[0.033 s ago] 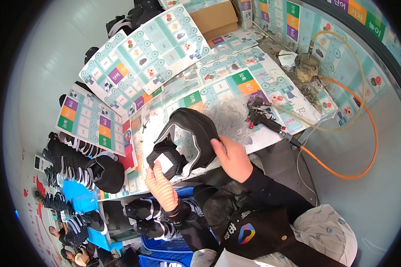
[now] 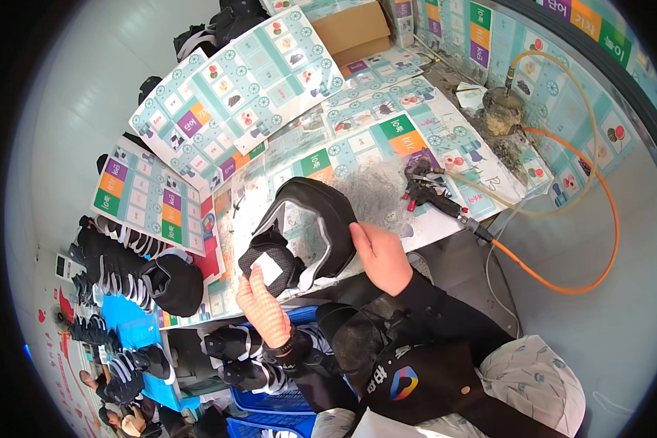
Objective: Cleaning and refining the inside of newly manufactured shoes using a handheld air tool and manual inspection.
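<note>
A black shoe upper (image 2: 336, 219) with a pale inner edge is held up between both hands, over the near edge of the worktable. My left hand (image 2: 267, 312) is closed on its mesh part, fingertips beside a small white square patch (image 2: 270, 267). On the opposite side, my right hand (image 2: 384, 260) pinches the black outer edge, thumb on top; its other fingers are mostly hidden. Through the upper's opening the printed table covering shows. To the right of the upper, a spray gun (image 2: 432, 191) lies on the table, touched by neither hand.
An orange hose (image 2: 562, 287) loops from the gun to a crusted pot (image 2: 504, 109) at the back right. Printed boards (image 2: 237, 80) stand at the left. Another black upper (image 2: 174, 285) sits near stacked shoe parts. Blue baskets (image 2: 274, 400) are below the table; people are far left.
My hands and the shoe upper have shifted very slightly, the left hand a little to the left. Both hands keep their hold, and the surroundings look the same.
</note>
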Available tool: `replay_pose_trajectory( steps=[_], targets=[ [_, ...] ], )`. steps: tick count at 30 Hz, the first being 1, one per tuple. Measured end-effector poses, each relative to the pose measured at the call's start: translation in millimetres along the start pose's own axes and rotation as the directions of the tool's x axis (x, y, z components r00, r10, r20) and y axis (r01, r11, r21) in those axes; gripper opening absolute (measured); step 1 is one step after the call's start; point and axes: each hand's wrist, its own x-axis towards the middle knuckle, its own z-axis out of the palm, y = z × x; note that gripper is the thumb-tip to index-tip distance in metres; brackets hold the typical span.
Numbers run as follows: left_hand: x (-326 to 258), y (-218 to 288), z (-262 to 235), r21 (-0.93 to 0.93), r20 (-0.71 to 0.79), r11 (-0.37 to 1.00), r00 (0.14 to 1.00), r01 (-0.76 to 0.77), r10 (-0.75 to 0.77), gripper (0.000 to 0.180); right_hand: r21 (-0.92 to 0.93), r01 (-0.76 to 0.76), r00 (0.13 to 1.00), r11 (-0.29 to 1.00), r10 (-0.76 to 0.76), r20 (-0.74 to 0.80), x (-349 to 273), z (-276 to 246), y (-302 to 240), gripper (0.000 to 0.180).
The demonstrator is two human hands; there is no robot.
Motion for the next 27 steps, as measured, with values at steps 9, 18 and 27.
replay_pose_trajectory(
  steps=[9, 18, 27],
  targets=[
    [-0.3, 6.0, -10.2, 0.189, 0.051, 0.978, 0.995, -0.092, 0.083, 0.025, 0.134, -0.243, 0.960, 0.961, 0.218, 0.175, 48.6, -10.8, 17.6, 0.055],
    [-3.0, 18.9, -20.7, 0.119, 0.132, 0.985, 0.985, -0.123, 0.107, 0.027, -0.387, 0.019, 0.987, 0.922, 0.046, 0.156, 84.8, -15.9, 43.0, 0.038],
    [28.3, 44.6, 23.5, 0.284, 0.168, 0.935, 0.971, -0.215, 0.172, 0.029, -0.841, 0.171, 0.985, 0.513, -0.096, 0.142, 60.2, -129.0, 78.2, 0.066]
  ],
)
